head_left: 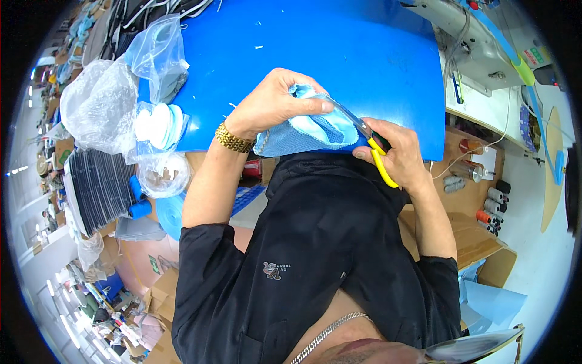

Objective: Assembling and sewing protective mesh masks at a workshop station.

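Observation:
A light blue mesh fabric piece (282, 141), folded so its paler inner side shows, is pinched in my left hand (282, 100) above the near edge of the blue table (254, 67). The left thumb presses on the cloth's upper rim. My right hand (397, 148) grips a pair of scissors (382, 162) with yellow and black handles. Their metal blades reach up and left along the cloth's right edge, close to my left thumb. Whether the blades are fully closed is hard to tell. A gold watch is on my left wrist.
Clear plastic bags (103, 103) and a stack of white discs (159, 126) lie at the table's left edge. A sewing machine (485, 54) stands at the far right. Thread spools (494, 203) sit on a board at right. Bits of thread dot the tabletop.

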